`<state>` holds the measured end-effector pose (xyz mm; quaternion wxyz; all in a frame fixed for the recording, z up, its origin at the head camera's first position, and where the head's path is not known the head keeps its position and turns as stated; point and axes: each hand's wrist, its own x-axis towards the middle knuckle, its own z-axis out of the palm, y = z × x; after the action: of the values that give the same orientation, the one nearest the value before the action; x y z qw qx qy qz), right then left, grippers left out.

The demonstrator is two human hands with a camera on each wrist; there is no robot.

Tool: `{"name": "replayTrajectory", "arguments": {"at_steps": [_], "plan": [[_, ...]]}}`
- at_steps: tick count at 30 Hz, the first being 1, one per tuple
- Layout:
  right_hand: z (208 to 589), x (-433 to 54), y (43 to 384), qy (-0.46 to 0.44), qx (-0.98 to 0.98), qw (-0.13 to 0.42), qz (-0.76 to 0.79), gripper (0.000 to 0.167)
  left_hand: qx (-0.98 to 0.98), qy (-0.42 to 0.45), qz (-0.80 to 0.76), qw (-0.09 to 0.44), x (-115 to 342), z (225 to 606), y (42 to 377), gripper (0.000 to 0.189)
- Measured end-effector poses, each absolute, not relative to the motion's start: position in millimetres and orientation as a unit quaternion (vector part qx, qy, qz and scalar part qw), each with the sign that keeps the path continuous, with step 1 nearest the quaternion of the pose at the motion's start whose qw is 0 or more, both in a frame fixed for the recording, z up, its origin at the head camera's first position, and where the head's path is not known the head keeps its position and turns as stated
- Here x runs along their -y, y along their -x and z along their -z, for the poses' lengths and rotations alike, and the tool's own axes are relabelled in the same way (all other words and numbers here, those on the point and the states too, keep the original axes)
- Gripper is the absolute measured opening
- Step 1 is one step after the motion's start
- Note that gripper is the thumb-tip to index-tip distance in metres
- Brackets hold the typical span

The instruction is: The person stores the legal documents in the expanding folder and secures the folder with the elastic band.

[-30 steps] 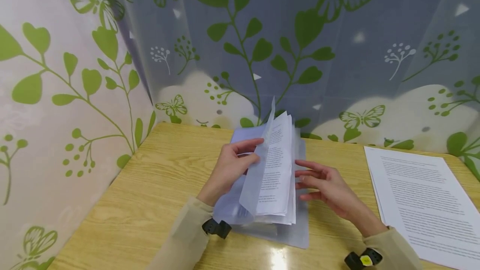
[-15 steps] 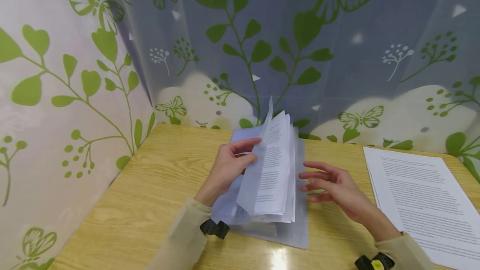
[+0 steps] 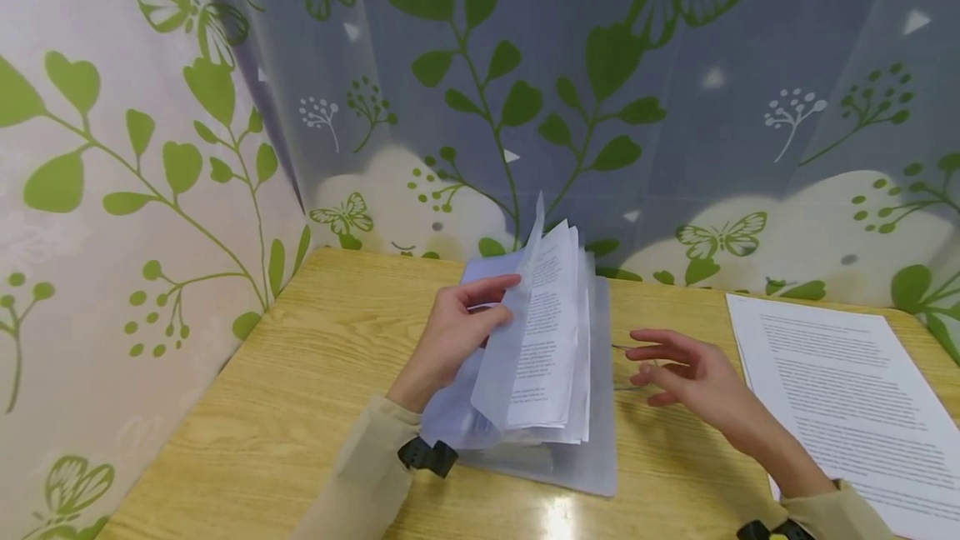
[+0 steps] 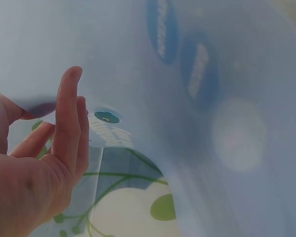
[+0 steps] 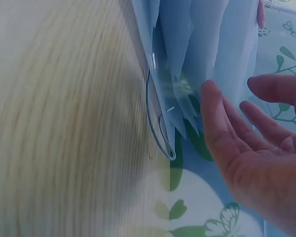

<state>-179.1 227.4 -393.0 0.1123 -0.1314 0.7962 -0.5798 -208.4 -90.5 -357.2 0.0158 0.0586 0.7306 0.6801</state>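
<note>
A translucent bluish plastic folder [image 3: 600, 461] lies opened on the wooden table, with a stack of printed papers [image 3: 546, 348] inside. My left hand [image 3: 453, 332] pinches the edge of its upright clear flap [image 3: 501, 390] between thumb and fingers. In the left wrist view, the sheet [image 4: 123, 59] with blue oval labels fills much of the picture. A thin wire-like loop [image 5: 172, 156] sticks out from the folder's right edge. Beside it is my right hand [image 3: 708, 394], fingers spread and slightly bent; in the right wrist view they stand apart from the loop.
More printed sheets [image 3: 855, 390] lie flat on the table [image 3: 300, 407] to the right, partly behind the right forearm. Patterned curtains [image 3: 675, 148] with green leaves and butterflies stand behind and to the left. Both wrists carry black straps with small devices.
My right hand has moved right, away from the folder's edge, and the thin loop now shows between them. My left hand keeps its pinch on the flap and has shifted slightly left.
</note>
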Motion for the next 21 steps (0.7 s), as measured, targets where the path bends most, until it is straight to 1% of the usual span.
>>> {"name": "replayTrajectory", "arguments": {"at_steps": [5,10,13,21], "plan": [[393,-233,175,0.156,-0.842,0.068,0.512,0.049,-0.732,-0.056,-0.679,0.015,91,357,208,0.044],[396,-239,173,0.162,-0.891,-0.009,0.424,0.041,-0.733,-0.056,-0.678,0.012,91,357,208,0.043],[398,-243,173,0.16,-0.906,-0.044,0.39,0.038,-0.733,-0.055,-0.678,0.012,91,357,208,0.043],[400,-261,171,0.161,-0.919,-0.095,0.348,0.038,-0.733,-0.055,-0.678,0.015,91,358,209,0.043]]}}
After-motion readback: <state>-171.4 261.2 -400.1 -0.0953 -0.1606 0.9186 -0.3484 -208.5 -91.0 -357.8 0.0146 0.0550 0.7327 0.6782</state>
